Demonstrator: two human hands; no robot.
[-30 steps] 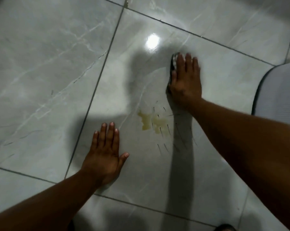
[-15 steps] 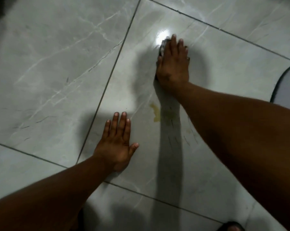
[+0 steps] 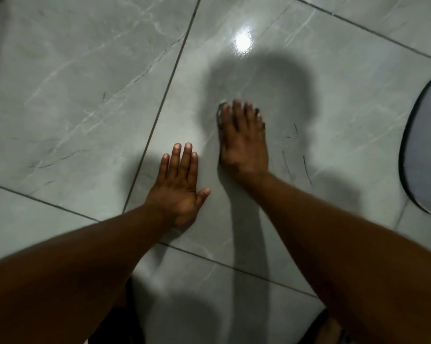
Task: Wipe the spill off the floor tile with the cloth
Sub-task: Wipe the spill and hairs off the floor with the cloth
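My right hand (image 3: 243,142) presses flat on a dark cloth (image 3: 219,114) on the grey marbled floor tile (image 3: 333,108). Only a thin edge of the cloth shows at my fingertips, on the left. No yellow spill shows; the spot where it lay is under my hand. Thin dark streaks (image 3: 306,167) mark the tile just right of that hand. My left hand (image 3: 181,184) lies palm down on the same tile, fingers straight, holding nothing, a short way left of the right hand.
A pale mat with a dark rim (image 3: 425,150) lies at the right edge. Dark grout lines (image 3: 159,105) cross the floor. A bright light glare (image 3: 243,42) sits beyond my hands. My shadow covers the tile's middle.
My right hand has dragged the cloth back toward me over the yellow spill, which no longer shows. The left hand has stayed planted.
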